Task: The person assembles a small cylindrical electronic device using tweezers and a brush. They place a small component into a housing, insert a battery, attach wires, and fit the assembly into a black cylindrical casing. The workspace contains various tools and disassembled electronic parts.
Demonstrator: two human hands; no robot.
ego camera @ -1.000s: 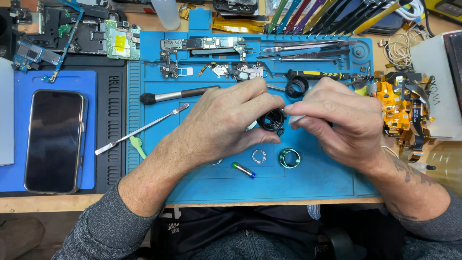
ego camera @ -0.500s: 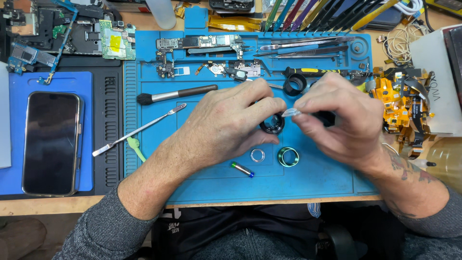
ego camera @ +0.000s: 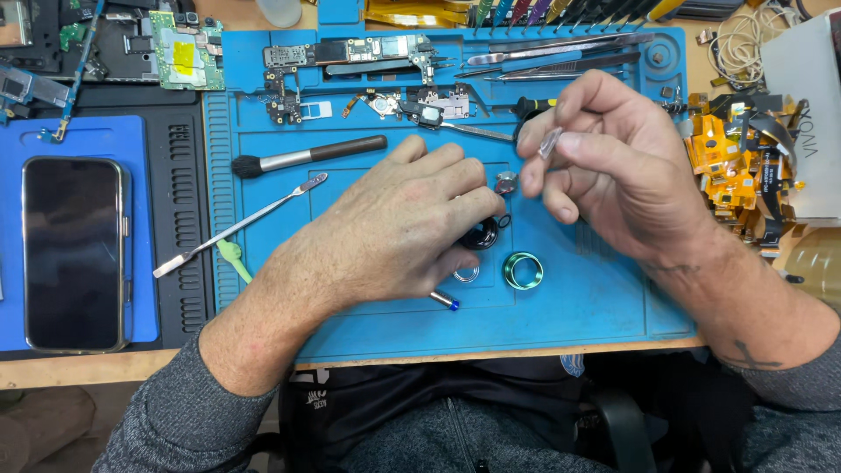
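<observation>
My left hand (ego camera: 399, 223) rests on the blue work mat (ego camera: 604, 298) and pinches a small black round lens part (ego camera: 481, 235) against it. My right hand (ego camera: 613, 166) is raised just above the mat to the right, with a small clear film piece (ego camera: 549, 142) held between thumb and fingertips. A tiny round silver piece (ego camera: 506, 182) and a small black ring (ego camera: 504, 221) lie between the hands. A green metal ring (ego camera: 522, 271) and a thin clear ring (ego camera: 466, 275) lie just below the left fingers.
A brush (ego camera: 307, 156), a metal spudger (ego camera: 241, 226), a green pick (ego camera: 235, 259) and a blue-tipped bit (ego camera: 444, 300) lie on the mat. A phone (ego camera: 74, 254) lies face up at left. Circuit boards (ego camera: 350, 52), tweezers (ego camera: 561, 52) and orange flex parts (ego camera: 731, 166) crowd the back and right.
My right hand has lifted up and away from the black lens part, taking the clear film piece with it. The left hand stays on the part.
</observation>
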